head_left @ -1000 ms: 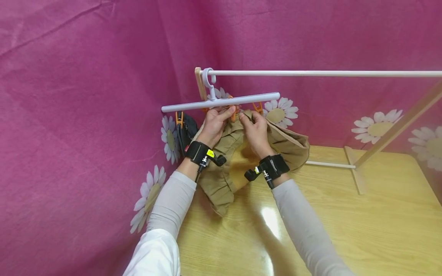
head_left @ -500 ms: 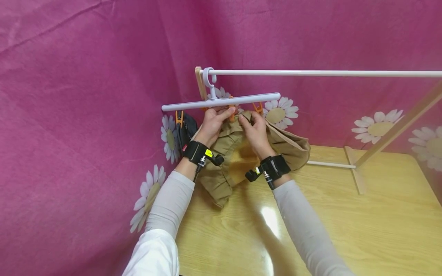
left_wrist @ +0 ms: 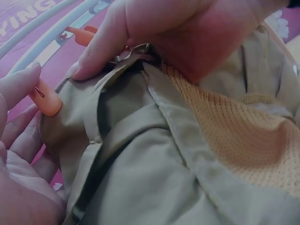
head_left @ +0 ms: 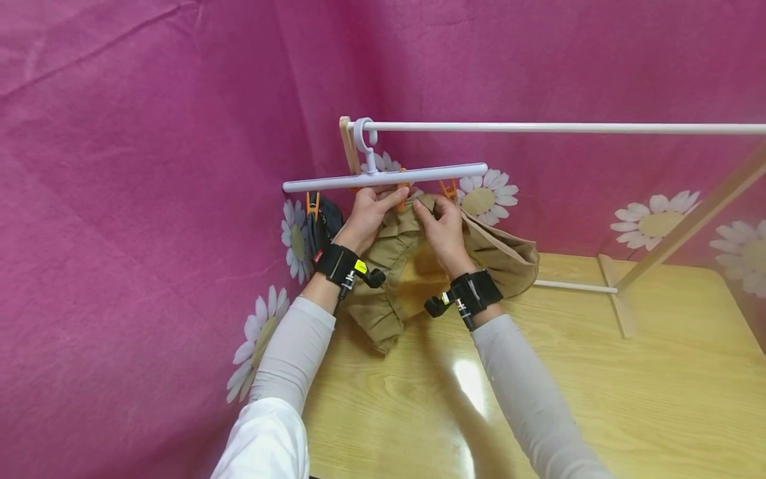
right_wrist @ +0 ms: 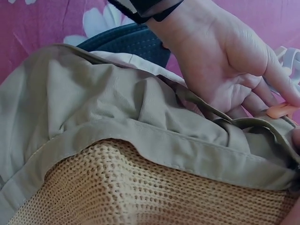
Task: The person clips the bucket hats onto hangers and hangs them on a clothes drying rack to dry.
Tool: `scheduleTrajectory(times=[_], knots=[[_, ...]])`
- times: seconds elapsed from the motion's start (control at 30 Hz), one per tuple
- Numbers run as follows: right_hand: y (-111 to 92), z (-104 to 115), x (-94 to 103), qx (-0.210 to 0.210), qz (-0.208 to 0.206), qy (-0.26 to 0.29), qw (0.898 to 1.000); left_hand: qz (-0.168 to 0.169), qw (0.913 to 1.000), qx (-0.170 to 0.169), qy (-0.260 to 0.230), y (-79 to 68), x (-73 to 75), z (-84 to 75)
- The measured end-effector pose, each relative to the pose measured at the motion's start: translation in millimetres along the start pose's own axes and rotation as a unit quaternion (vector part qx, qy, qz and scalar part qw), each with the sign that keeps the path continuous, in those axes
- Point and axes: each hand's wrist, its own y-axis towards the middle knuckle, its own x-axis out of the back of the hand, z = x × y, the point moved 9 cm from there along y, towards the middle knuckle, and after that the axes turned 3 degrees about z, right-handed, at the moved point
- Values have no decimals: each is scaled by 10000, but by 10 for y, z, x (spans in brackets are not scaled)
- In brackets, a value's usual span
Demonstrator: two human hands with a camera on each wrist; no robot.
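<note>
In the head view my left hand (head_left: 370, 216) pinches an orange clothes clip (head_left: 401, 194) on the white hanger (head_left: 383, 177). Its thumb presses the clip (left_wrist: 46, 97) in the left wrist view, the other fingers spread behind the cloth. My right hand (head_left: 445, 233) pinches the gathered edge of a khaki cloth piece, seemingly a sun hat (head_left: 383, 286), with a knitted tan part (right_wrist: 117, 187). This cloth hangs just below the hanger, at the clip's tip. Behind it, a dark hat-like item (head_left: 323, 223) hangs from another orange clip (head_left: 312, 205).
The hanger hooks over the left end of a white rail (head_left: 538, 126) on a wooden stand (head_left: 676, 226). One more orange clip (head_left: 448, 189) is on the hanger's right part. Pink flowered cloth (head_left: 179, 166) closes in the left and back of the wooden table (head_left: 568, 386).
The khaki cloth's lower tip has risen a little. My left hand has shifted slightly, and the clip it pinches has tilted. My right hand stays nearly in place.
</note>
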Motion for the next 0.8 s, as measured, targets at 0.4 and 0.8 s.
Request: scheduleTrajectory(times=[0.4,0.8], knots=[[-50,-37,56,202,-154,-605,9978,1,9926,323,1171,-54,20,39],[-47,-22,34,231,319,-1203,9920,-134,9966,245,778,-86,4,31]])
